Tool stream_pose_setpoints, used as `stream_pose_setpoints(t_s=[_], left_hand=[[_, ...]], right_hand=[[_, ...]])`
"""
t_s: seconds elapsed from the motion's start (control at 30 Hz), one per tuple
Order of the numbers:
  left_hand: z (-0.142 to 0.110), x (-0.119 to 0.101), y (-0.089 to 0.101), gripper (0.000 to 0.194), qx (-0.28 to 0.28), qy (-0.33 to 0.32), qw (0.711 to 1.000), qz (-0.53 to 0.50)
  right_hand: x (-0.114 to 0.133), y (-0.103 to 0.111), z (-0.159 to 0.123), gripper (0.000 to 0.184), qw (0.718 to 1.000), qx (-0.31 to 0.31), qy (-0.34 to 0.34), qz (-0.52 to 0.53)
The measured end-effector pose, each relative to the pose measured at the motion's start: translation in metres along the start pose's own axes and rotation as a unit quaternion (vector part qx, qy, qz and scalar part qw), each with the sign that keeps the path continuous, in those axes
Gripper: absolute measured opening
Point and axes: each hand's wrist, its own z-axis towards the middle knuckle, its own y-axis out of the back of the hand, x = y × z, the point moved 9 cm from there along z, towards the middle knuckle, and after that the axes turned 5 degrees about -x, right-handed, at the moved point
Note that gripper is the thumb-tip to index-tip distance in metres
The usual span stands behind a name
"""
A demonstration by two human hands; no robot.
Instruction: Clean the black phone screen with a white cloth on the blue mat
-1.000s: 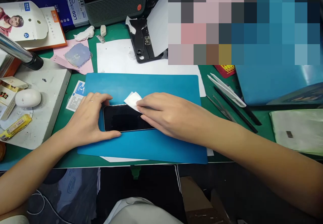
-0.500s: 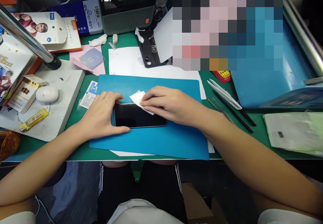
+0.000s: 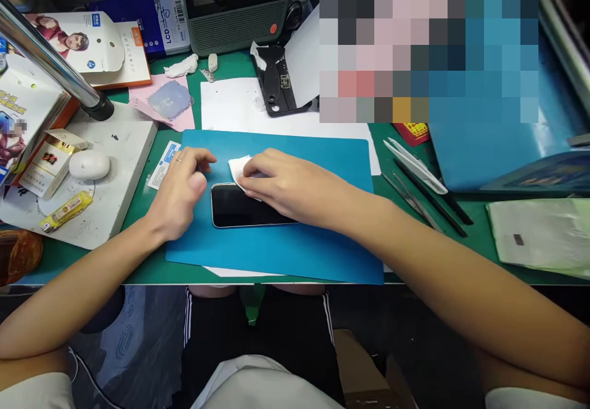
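Observation:
A smartphone (image 3: 244, 209) with a dark screen lies flat on a blue mat (image 3: 276, 252). Over its upper edge, my right hand (image 3: 271, 178) pinches a folded white wipe (image 3: 238, 167) against the glass; the hand covers the phone's right part. Just left of the phone is my left hand (image 3: 182, 190), raised off it with fingers loosely curled and apart, holding nothing. Partly behind that hand, a small blue and white packet (image 3: 165, 164) rests at the mat's left edge.
Tweezers (image 3: 415, 166) and thin tools lie right of the mat. A black phone back cover (image 3: 276, 86) sits behind on white paper (image 3: 225, 104). At left, a white board (image 3: 104, 212) carries an earbud case (image 3: 89, 165), a cigarette box (image 3: 50, 160) and a yellow lighter (image 3: 67, 211).
My left hand has let go of the phone's left end and drawn back to the left. My right hand has slid the wipe slightly left along the screen.

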Motion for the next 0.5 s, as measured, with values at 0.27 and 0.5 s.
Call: stream_pose_setpoints(t_s=[0.27,0.5], left_hand=[[0.003,0.010,0.007,0.049,-0.051,-0.009,0.998,-0.024],[0.005,-0.005,-0.003,0.038,0.025,-0.024,0.998,0.045]], right_hand=[[0.031,-0.021,0.022,0.034,0.998,-0.049,-0.012,-0.039],[0.060,-0.023,0.010,0.039,0.997,-0.021,-0.022,-0.066]])
